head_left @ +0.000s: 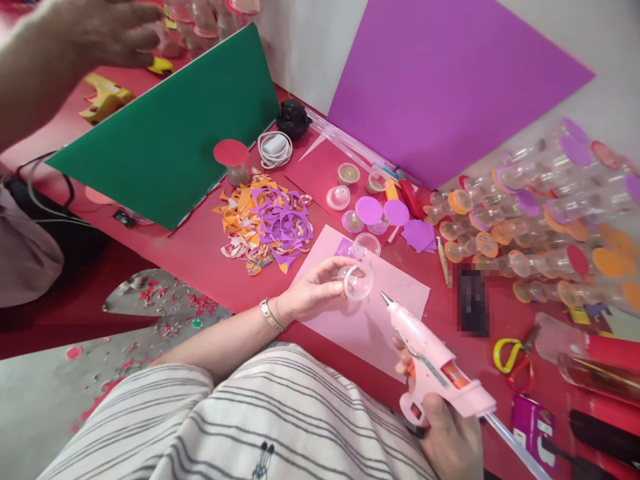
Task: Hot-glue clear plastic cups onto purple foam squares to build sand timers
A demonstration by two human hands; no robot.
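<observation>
My left hand pinches a small clear plastic cup above a pink sheet on the red table. My right hand grips a pink glue gun by its handle, a finger on the trigger. The gun's metal nozzle points up-left and sits just right of the cup, a little apart from it. Another clear cup rests on the pink sheet just beyond.
A pile of orange and purple paper scraps lies ahead. Green and purple sheets lean at the back. Many capped clear bottles lie at right, with scissors. Another person's hand hovers top left.
</observation>
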